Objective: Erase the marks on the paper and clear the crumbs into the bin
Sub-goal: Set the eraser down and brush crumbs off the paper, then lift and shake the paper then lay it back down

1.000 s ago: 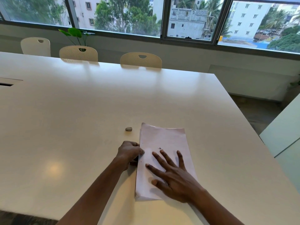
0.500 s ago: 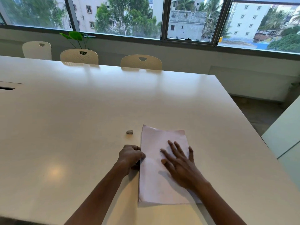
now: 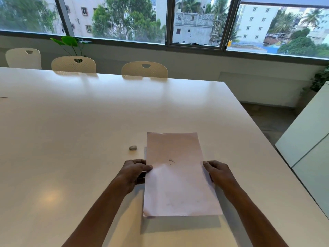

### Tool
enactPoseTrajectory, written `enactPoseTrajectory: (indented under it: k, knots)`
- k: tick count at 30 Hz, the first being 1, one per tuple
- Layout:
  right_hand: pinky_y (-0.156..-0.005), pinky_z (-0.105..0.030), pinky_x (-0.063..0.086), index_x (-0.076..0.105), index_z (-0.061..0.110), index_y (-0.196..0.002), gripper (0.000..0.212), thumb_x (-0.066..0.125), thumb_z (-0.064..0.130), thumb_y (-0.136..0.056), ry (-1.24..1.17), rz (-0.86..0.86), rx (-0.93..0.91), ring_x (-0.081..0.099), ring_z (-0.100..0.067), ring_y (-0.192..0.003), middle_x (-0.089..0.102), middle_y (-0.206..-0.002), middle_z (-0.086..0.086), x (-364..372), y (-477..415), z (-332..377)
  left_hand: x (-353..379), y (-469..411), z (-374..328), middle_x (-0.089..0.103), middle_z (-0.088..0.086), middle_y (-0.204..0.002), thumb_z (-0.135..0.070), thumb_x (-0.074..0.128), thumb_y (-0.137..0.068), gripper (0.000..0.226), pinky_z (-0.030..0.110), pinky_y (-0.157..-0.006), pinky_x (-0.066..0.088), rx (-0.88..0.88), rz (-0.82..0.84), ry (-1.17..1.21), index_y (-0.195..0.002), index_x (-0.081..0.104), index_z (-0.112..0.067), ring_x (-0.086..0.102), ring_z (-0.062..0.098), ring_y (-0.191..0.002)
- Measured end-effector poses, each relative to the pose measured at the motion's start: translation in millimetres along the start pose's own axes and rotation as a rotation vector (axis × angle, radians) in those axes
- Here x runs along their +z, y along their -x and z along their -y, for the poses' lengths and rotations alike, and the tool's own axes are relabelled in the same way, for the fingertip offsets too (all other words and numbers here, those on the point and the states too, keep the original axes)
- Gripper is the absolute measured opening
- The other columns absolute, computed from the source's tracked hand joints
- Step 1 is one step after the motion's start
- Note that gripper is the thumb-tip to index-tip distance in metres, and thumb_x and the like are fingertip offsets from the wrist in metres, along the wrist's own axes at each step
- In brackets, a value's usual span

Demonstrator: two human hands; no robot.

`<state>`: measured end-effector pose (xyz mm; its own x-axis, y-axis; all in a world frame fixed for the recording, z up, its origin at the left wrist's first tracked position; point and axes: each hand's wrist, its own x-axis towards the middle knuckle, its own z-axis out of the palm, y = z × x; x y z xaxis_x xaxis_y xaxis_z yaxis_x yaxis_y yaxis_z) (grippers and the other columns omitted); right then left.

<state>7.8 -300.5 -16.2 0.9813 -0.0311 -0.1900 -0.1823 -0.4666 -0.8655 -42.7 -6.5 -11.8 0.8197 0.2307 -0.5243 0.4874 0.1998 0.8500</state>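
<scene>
Paper (image 3: 179, 184) is up in both hands over the near part of the white table (image 3: 89, 122); its near end is raised clear of the top, with a shadow under it; the far end sits low, and I cannot tell if it touches the table. Left hand (image 3: 134, 171) pinches the left edge, thumb on top; right hand (image 3: 216, 172) grips the right edge opposite; both are clamped on it, neither free. Something dark sits under the left hand; too hidden to name.

Crumbs (image 3: 171, 160) make a small dark cluster near the middle, between the two hands, with a few specks just below. Eraser (image 3: 133, 147) lies on the table just left of the far left corner, apart from it, untouched.

Progress, as I read it: rubbing looks done or close to it; only faint grey smudges show toward the near end; crumbs not yet cleared; what is left is tipping them into the bin; no bin in view, so where it stands I cannot say.

Look: thin, pale pinkish-white, one sheet as far as I can see, slightly bowed between the grips; likely floppy; crumbs could roll off if it tilts.
</scene>
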Motion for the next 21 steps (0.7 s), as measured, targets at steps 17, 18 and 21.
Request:
enactPoseTrajectory:
  k: [17, 18, 21]
  knots:
    - [-0.086, -0.052, 0.055, 0.065, -0.002, -0.105, 0.019, 0.057, -0.005, -0.088, -0.254, 0.075, 0.16, 0.069, -0.042, -0.092, 0.071, -0.102, -0.028, -51.6, -9.8, -1.0, 94.2, -5.6, -26.3, 0.075, 0.014, -0.103, -0.009, 0.052, -0.104, 0.018, 0.033, -0.067, 0.057, 0.049, 0.231, -0.273, -0.111, 0.068, -0.006, 0.072, 0.028, -0.088]
    - [-0.087, -0.054, 0.054, 0.065, -0.003, -0.106, 0.02, 0.057, -0.005, -0.088, -0.252, 0.054, 0.159, 0.069, -0.045, -0.094, 0.071, -0.101, -0.028, -64.5, -11.2, -0.2, 106.0, -6.2, -31.8, 0.074, 0.013, -0.099, -0.007, 0.052, -0.103, 0.017, 0.033, -0.068, 0.056, 0.069, 0.25, -0.276, -0.107, 0.068, -0.007, 0.07, 0.028, -0.085]
    - [-0.082, -0.045, 0.055, 0.063, -0.011, -0.109, 0.022, 0.056, -0.009, -0.088, -0.266, -0.017, 0.133, 0.067, -0.043, -0.087, 0.07, -0.095, -0.027, -102.8, -17.5, 7.9, 140.7, -5.9, -50.8, 0.073, 0.01, -0.089, -0.002, 0.049, -0.099, 0.023, 0.034, -0.069, 0.055, 0.115, 0.29, -0.263, -0.097, 0.07, -0.01, 0.068, 0.026, -0.078]
